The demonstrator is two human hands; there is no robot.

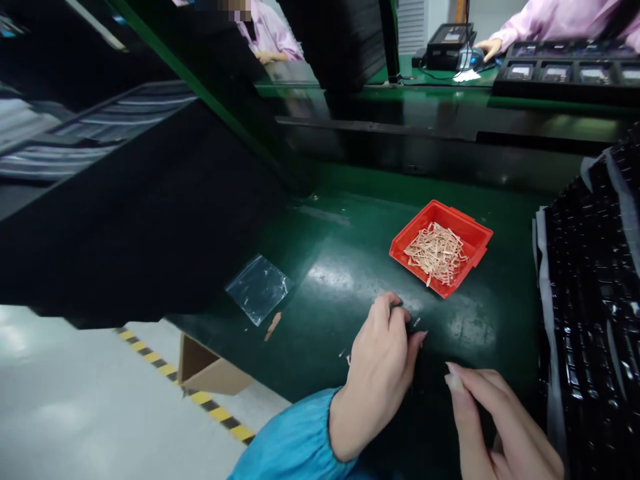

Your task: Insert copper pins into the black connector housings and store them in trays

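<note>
My left hand (377, 360), in a blue sleeve, is low over the green table with its fingers curled. A small dark piece with a light mark (416, 323) shows at its fingertips, too small to name. To its right, my right hand (505, 423) has thumb and forefinger pressed together; whatever may be between them is hidden. Beyond both hands sits a red plastic bin (475, 233) with a heap of thin, tan, strip-like pieces (436, 253) in it. Small light scraps (349, 359) lie beside my left wrist.
A clear plastic bag (260, 287) and a brown scrap (273, 326) lie on the table (320, 360) at left. Stacked glossy black trays (595, 300) border the right side. Below the left edge stands a cardboard box (215, 373). Co-workers in pink sleeves (530, 27) sit behind the far ledge.
</note>
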